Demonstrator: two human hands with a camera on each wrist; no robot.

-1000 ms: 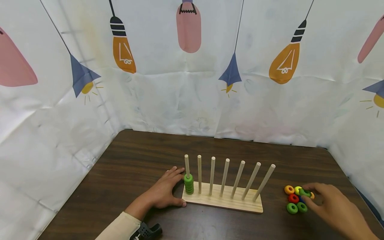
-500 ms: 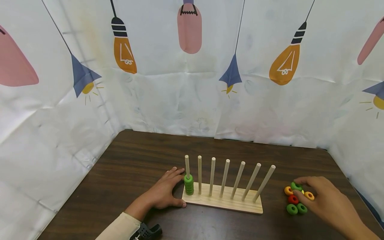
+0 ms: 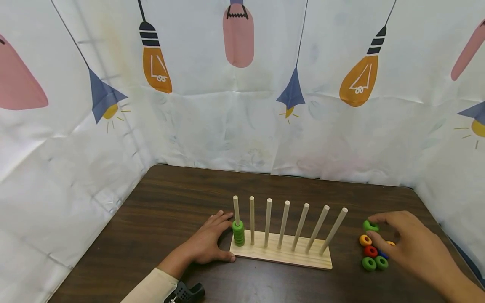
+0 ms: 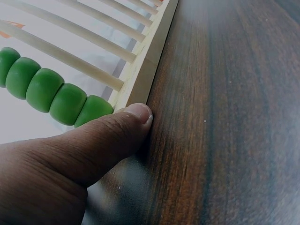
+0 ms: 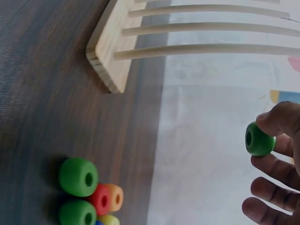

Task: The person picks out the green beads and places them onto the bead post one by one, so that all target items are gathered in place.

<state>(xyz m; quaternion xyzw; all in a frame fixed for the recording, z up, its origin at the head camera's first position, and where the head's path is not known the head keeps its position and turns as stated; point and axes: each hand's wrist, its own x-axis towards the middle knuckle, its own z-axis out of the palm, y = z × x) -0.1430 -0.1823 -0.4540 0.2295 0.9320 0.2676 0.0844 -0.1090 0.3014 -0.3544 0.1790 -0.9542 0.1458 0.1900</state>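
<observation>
Where the right hand (image 3: 417, 250) pinches it, a green bead (image 5: 259, 140) is part-covered.

In the head view, the left hand (image 3: 208, 242) is laid at seven o'clock, its fingers extended toward two — its thumb is stretched toward three. The right hand (image 3: 413, 248) is held at four o'clock, reaching toward ten — a pinch is formed by thumb and fingertips.
</observation>
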